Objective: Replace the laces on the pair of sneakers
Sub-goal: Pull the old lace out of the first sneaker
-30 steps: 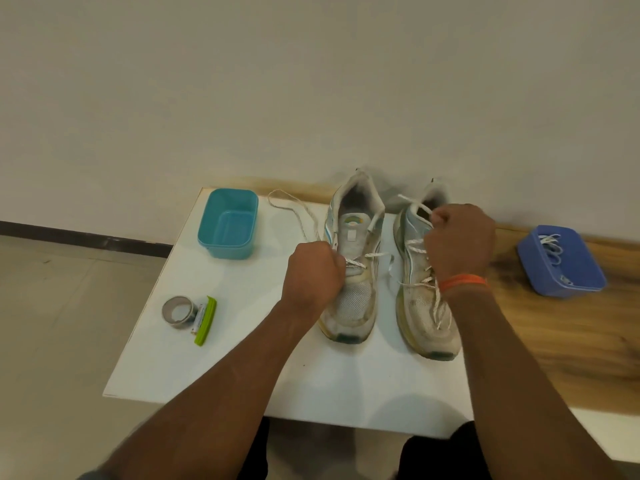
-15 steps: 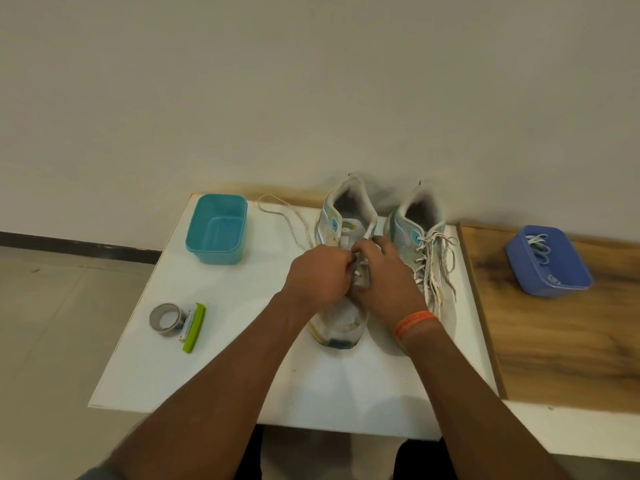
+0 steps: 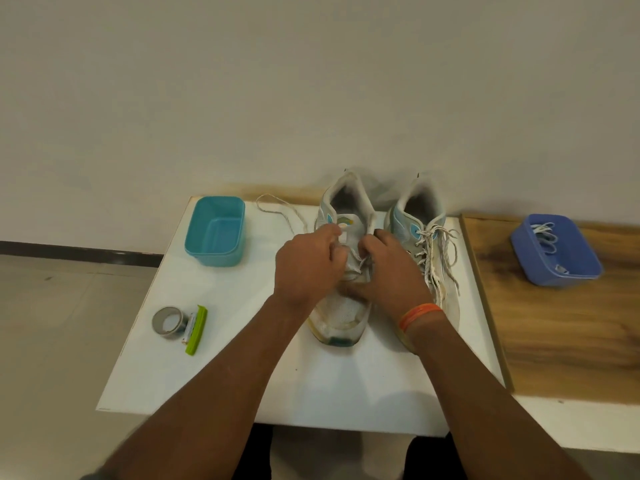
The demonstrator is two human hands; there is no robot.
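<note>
Head view: both hands sat over the left sneaker (image 3: 341, 306) on the white table (image 3: 242, 375), its long axis running away from the person, toe nearest. Left hand (image 3: 308, 268) and right hand (image 3: 388, 278) met at the mid eyelets, fingers curled & pinched on the lace (image 3: 360, 263); exact grip couldn't be told. A loose lace end (image 3: 280, 209) trailed to the far left. Shoe looked worn, off-white w/ blue accents. Right sneaker (image 3: 429, 244) just beside, laced.
</note>
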